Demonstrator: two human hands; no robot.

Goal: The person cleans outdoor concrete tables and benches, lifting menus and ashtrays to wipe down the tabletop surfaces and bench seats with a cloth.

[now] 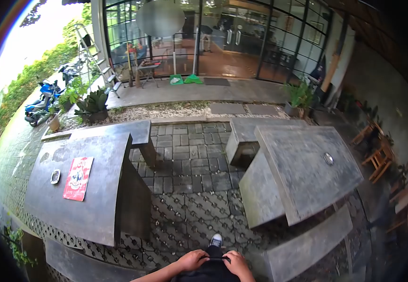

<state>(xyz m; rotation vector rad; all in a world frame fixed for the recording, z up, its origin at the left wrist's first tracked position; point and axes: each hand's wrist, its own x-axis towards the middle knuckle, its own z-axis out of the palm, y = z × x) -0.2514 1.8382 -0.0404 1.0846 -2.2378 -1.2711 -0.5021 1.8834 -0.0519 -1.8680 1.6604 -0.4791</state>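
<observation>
Fabric (206,273), black, pinched in left hand (235,263) and right hand (192,261), slightly apart, edge spanning between; matched grips, level wrists best keep it straight.

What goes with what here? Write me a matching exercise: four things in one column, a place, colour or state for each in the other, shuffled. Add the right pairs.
Column one
1. Motorcycle
2. Printed card
3. Stepladder
4. Left hand and right hand

Column two
A. Standing just left of the glass front
B. Gripping dark cloth
C. Blue, parked near the hedge
D. Red and white, lying on the left table

Right pairs: 1-C; 2-D; 3-A; 4-B
</observation>
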